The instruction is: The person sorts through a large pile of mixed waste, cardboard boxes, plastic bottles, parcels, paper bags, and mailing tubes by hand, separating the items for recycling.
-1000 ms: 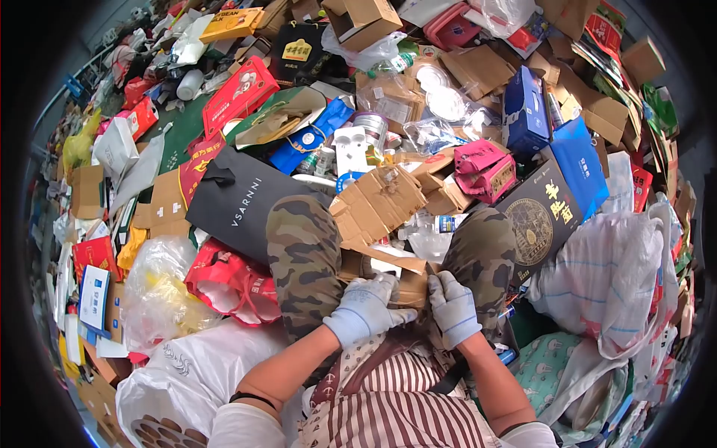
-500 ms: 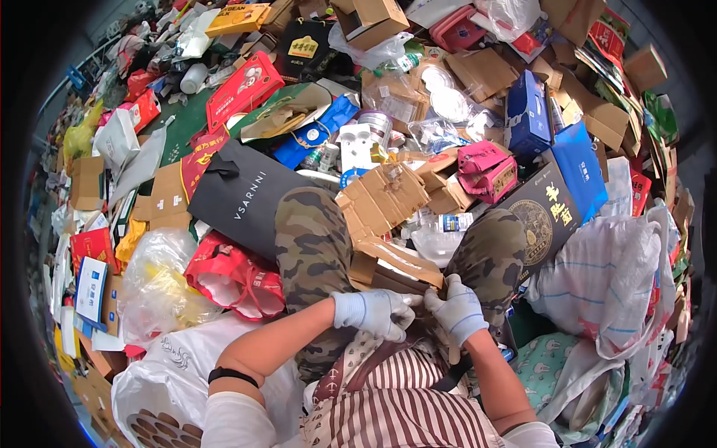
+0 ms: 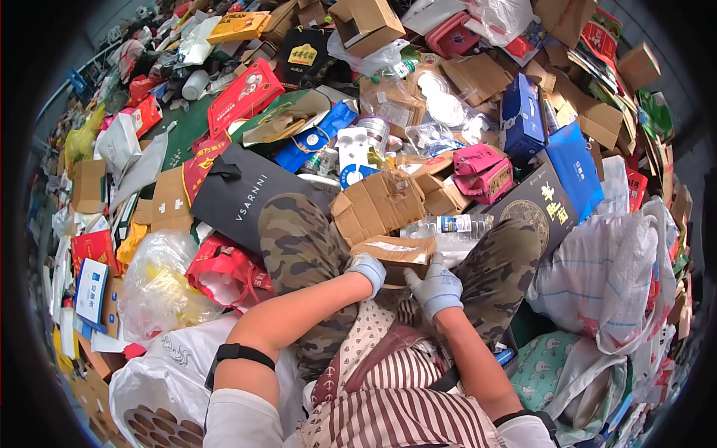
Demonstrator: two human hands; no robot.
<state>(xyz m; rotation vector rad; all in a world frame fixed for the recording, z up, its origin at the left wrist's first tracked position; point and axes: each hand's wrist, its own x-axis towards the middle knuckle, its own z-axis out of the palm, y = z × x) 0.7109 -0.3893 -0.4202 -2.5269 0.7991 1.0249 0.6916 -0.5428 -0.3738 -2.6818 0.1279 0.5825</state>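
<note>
Between my camouflage-clad knees sits a small brown cardboard box [image 3: 394, 251] with a white label on top. My left hand [image 3: 367, 272], in a pale glove, is wrapped round its left end, with the fingertips partly hidden. My right hand [image 3: 435, 287], gloved too, grips its right end with the thumb up by the corner. Just beyond the box lies a flattened, creased cardboard piece [image 3: 379, 207]. A clear plastic bottle [image 3: 452, 225] with a blue and white label lies beyond my right hand.
A black VSARNNI bag [image 3: 246, 196] and a red bag [image 3: 226, 272] lie left of my knees. White woven sacking [image 3: 597, 276] bulges on the right. A white sack [image 3: 168, 373] stands at lower left. Mixed boxes and a pink package [image 3: 483, 172] are piled ahead.
My left hand has moved left and up onto the box's left end. My right hand has shifted slightly left and down. The box now looks more closed and level, and the clear bottle shows more.
</note>
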